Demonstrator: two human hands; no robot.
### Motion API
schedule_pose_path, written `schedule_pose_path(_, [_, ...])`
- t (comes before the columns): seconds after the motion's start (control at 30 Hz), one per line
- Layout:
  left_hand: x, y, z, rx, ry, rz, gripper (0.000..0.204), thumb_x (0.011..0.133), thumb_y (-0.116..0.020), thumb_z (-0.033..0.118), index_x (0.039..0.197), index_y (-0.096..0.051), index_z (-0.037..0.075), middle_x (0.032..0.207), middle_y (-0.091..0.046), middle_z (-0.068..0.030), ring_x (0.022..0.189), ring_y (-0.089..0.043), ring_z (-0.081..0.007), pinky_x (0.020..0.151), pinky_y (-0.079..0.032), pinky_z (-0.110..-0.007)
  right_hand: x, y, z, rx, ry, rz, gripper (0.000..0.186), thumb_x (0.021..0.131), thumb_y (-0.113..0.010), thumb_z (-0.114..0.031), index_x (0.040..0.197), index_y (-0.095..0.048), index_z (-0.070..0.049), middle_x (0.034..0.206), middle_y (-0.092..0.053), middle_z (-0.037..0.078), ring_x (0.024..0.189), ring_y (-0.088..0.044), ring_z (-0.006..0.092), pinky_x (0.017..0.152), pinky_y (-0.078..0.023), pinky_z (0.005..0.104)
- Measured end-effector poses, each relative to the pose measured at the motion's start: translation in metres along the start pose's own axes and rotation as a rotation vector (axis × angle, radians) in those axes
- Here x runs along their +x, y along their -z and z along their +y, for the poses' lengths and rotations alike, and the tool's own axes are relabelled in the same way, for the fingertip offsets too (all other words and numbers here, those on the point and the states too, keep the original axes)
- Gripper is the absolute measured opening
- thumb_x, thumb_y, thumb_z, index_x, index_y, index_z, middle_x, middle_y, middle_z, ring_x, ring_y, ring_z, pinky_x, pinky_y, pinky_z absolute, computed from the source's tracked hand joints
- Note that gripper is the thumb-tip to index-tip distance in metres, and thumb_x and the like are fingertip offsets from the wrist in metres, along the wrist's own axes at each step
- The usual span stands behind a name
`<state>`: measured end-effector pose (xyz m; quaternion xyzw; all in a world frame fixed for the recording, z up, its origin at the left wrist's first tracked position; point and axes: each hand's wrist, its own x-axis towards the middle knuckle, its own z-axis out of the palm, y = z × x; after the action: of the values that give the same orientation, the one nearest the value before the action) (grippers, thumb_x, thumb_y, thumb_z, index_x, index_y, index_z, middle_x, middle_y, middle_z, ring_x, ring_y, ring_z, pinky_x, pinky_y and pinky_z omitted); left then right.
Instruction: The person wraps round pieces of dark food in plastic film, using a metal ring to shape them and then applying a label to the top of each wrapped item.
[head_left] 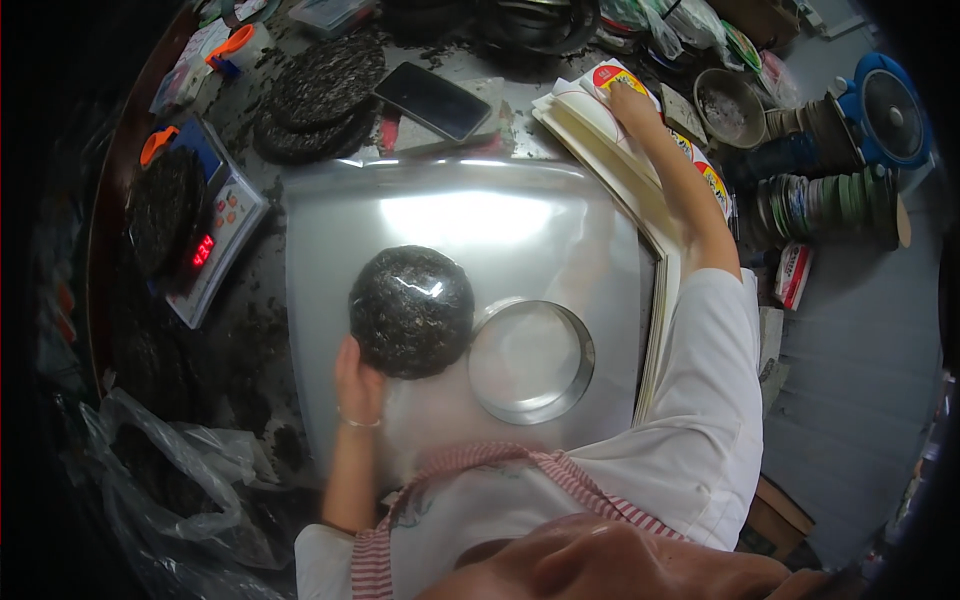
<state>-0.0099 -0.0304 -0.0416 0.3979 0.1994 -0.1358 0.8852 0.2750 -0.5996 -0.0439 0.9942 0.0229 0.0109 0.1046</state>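
My left hand point(359, 388) holds the lower left edge of a round, dark dried seaweed cake point(412, 312) in shiny clear film. The cake lies on a glossy clear plastic sheet point(330, 230). Just right of it stands a shallow metal ring point(580, 390). My right arm reaches to the far right, where my right hand point(632, 106) has its fingers closed at a red, yellow and white printed label point(610, 76). That label is among others on a stack of pale sheets or bags point(572, 110); the fingertips are partly hidden.
Left, a digital scale point(225, 235) bears another dark cake point(165, 215). At the back lie stacked seaweed cakes point(325, 85) and a phone point(432, 101). A bowl point(728, 105), tape rolls point(825, 210) and a blue fan point(887, 110) stand right. A clear plastic bag point(190, 470) sits near left.
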Motion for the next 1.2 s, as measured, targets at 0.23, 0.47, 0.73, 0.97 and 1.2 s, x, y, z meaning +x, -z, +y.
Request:
schedule_pose_path(0.23, [-0.001, -0.007, 0.001, -0.003, 0.038, 0.049, 0.038, 0.1, -0.045, 0.02, 0.132, -0.044, -0.001, 0.128, -0.053, -0.013, 0.115, -0.054, -0.0246, 0.098, -0.045, -0.042, -0.091, 0.064, 0.065, 0.562, -0.662, 0.99, 0.027, 0.089, -0.058, -0.029, 0.086, -0.062, -0.002, 0.082, -0.064, 0.015, 0.075, -0.062, 0.0281, 0.07, -0.049, 0.0402])
schedule_pose_path(0.47, [0.003, 0.017, -0.006, -0.007, 0.003, 0.047, 0.035, 0.099, -0.049, 0.02, 0.129, -0.048, 0.003, 0.125, -0.056, -0.0107, 0.113, -0.055, -0.0222, 0.095, -0.046, -0.04, -0.206, 0.128, -0.175, 0.731, -0.094, 0.636, 0.03, 0.094, -0.043, -0.003, 0.122, -0.053, -0.006, 0.095, -0.064, 0.02, 0.085, -0.063, 0.0323, 0.07, -0.048, 0.0385])
schedule_pose_path(0.73, [0.015, 0.02, -0.014, 0.004, 0.014, -0.039, 0.028, 0.097, -0.053, 0.022, 0.119, -0.055, 0.006, 0.111, -0.062, -0.007, 0.1, -0.06, -0.0175, 0.083, -0.052, -0.035, -0.275, 0.139, -0.346, 0.793, 0.589, 0.256, 0.037, 0.078, -0.059, -0.002, 0.115, -0.06, -0.005, 0.126, -0.053, 0.018, 0.122, -0.047, 0.0393, 0.1, -0.04, 0.0483])
schedule_pose_path(0.97, [0.007, 0.003, -0.004, 0.127, 0.02, -0.067, 0.032, 0.093, -0.057, 0.028, 0.118, -0.056, 0.007, 0.103, -0.062, -0.0046, 0.092, -0.061, -0.0158, 0.077, -0.052, -0.033, -0.232, 0.124, -0.389, 0.489, 0.419, 0.192, 0.058, 0.092, -0.049, -0.045, 0.141, -0.039, -0.017, 0.147, -0.03, 0.019, 0.138, -0.022, 0.0405, 0.108, -0.022, 0.0582])
schedule_pose_path(1.2, [0.012, 0.031, 0.196, -0.219, -0.789, -0.134, 0.021, 0.097, -0.046, 0.023, 0.097, -0.058, 0.005, 0.104, -0.062, -0.0081, 0.094, -0.062, -0.022, 0.089, -0.051, -0.039, -0.289, 0.158, -0.309, 0.842, 0.054, 0.37, 0.044, 0.09, -0.059, -0.019, 0.131, -0.048, -0.005, 0.137, -0.045, 0.017, 0.125, -0.045, 0.0344, 0.105, -0.032, 0.049])
